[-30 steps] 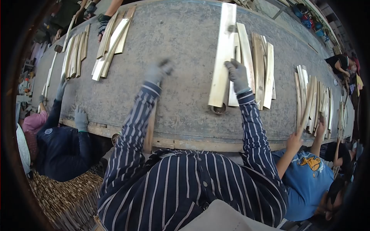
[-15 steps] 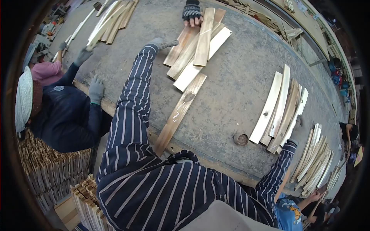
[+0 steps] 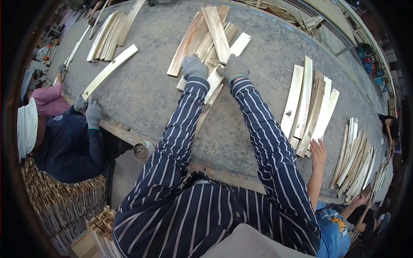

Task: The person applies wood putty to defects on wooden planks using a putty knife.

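Both my hands wear grey gloves and work at the near end of a fanned pile of wooden slats (image 3: 188, 45) on the grey table. My left hand (image 3: 195, 67) is closed over the slats at the left of the pile; its fingertips are partly hidden. My right hand (image 3: 236, 69) is closed at the near end of the top slat (image 3: 216, 35), which lies crosswise over the others. A pale slat (image 3: 241, 44) sticks out beyond my right hand. Beneath the pile, another slat (image 3: 205, 114) runs toward me, partly behind my left sleeve.
At left, a co-worker's gloved hands (image 3: 92, 112) hold the end of a slat (image 3: 111, 71). A bare hand (image 3: 318, 152) touches the slat group (image 3: 316, 107) on the right. A can with brown contents (image 3: 142, 152) is by my left sleeve. Stacked slats (image 3: 64, 200) stand lower left.
My right hand has left the right-hand slats and come to the central pile. My left hand has closed over slats. The far gloved hand has gone; a bare hand appears at the right group.
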A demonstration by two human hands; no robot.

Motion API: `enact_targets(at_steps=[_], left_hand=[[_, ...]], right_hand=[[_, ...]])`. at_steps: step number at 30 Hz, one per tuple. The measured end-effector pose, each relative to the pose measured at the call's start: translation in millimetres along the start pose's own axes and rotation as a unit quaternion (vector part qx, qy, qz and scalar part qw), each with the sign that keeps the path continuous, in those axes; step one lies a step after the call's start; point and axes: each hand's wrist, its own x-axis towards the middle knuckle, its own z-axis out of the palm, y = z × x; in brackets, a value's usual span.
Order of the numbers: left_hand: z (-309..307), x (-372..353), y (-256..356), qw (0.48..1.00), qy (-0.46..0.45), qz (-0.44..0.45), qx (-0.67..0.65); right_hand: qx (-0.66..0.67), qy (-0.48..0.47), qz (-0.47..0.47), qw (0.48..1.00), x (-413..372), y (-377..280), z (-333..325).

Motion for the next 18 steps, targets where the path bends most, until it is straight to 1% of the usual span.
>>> enact_targets(at_steps=[1,2,3,4,5,6,7,9,10,11,12,14,15,17,18], left_hand=[[-3,0,-11,1.0,0.003,-0.003,-0.009],[-4,3,-22,1.0,0.025,0.001,-0.009],[-5,9,-32,0.999,0.026,0.008,-0.032],[-1,21,-44,0.997,0.024,0.033,-0.058],[7,31,-47,0.994,0.021,0.059,-0.085],[11,38,-37,0.994,0.017,0.066,-0.089],[18,44,-25,0.993,-0.002,0.085,-0.086],[22,38,10,0.989,-0.03,0.117,-0.088],[15,24,37,0.992,-0.025,0.101,-0.073],[14,12,57,0.995,-0.02,0.086,-0.056],[22,10,69,0.995,-0.01,0.098,-0.028],[35,9,86,0.993,0.002,0.118,0.011],[42,14,94,0.995,-0.033,0.089,-0.008],[34,11,97,0.995,-0.064,0.022,-0.076],[46,23,92,0.993,-0.049,0.039,-0.096]], right_hand=[[-0.014,-0.052,0.024,0.998,2,-1,2],[0.032,-0.131,0.025,0.991,1,7,-23],[0.093,-0.155,-0.013,0.983,7,30,-18],[0.305,-0.177,-0.011,0.936,-8,53,-34],[0.502,-0.188,-0.01,0.844,-29,76,-52],[0.621,-0.229,-0.006,0.75,-36,105,-49],[0.725,-0.26,-0.002,0.637,-45,131,-44],[0.768,-0.251,-0.015,0.589,-85,158,-58],[0.769,-0.25,-0.009,0.588,-102,173,-62],[0.751,-0.237,-0.003,0.617,-120,187,-67],[0.731,-0.224,0.004,0.645,-137,201,-72],[0.653,-0.187,-0.002,0.734,-173,217,-92],[0.619,-0.176,-0.02,0.765,-189,219,-101],[0.625,-0.101,0.037,0.773,-216,239,-100],[0.631,-0.09,0.051,0.769,-225,248,-104]])
